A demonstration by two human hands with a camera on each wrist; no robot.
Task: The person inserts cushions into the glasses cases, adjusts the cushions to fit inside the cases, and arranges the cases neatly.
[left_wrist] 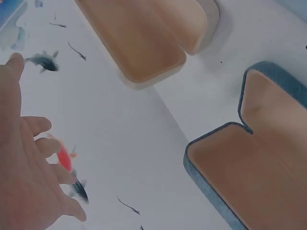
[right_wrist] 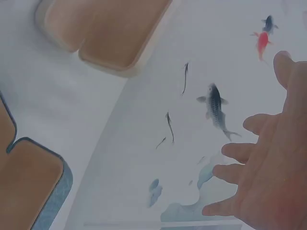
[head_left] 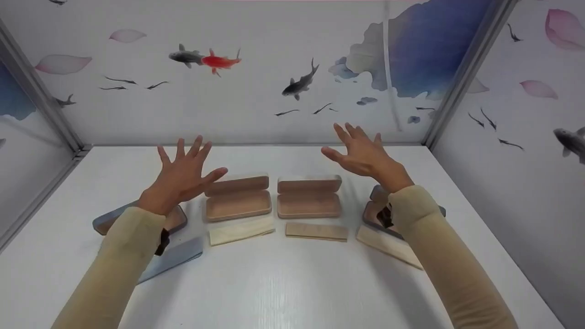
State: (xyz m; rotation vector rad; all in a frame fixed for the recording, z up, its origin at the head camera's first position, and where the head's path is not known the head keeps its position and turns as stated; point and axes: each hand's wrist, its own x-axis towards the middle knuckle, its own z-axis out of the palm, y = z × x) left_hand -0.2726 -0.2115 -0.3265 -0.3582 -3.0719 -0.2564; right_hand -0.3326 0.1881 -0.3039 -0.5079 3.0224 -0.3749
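Both hands hover over the table with fingers spread, holding nothing. The left hand (head_left: pixel 180 176) is above a blue-edged glasses case (left_wrist: pixel 211 179), which stands open and is partly hidden by the wrist. Above another blue-edged glasses case (right_wrist: pixel 53 177), also open, is the right hand (head_left: pixel 365 153); its sleeve covers part of that case. Between them stand two pale open glasses cases, one left of centre (head_left: pixel 238 205) and one right of centre (head_left: pixel 309 204). All the linings are tan, and no contents show in the visible parts.
In front of the cases lie folded cloths: a blue cloth (head_left: pixel 176 258), a cream cloth (head_left: pixel 242 230), a tan cloth (head_left: pixel 316 231) and a beige cloth (head_left: pixel 388 246). White panels printed with fish (head_left: pixel 299 84) enclose the white table (head_left: pixel 274 288) at the back and sides.
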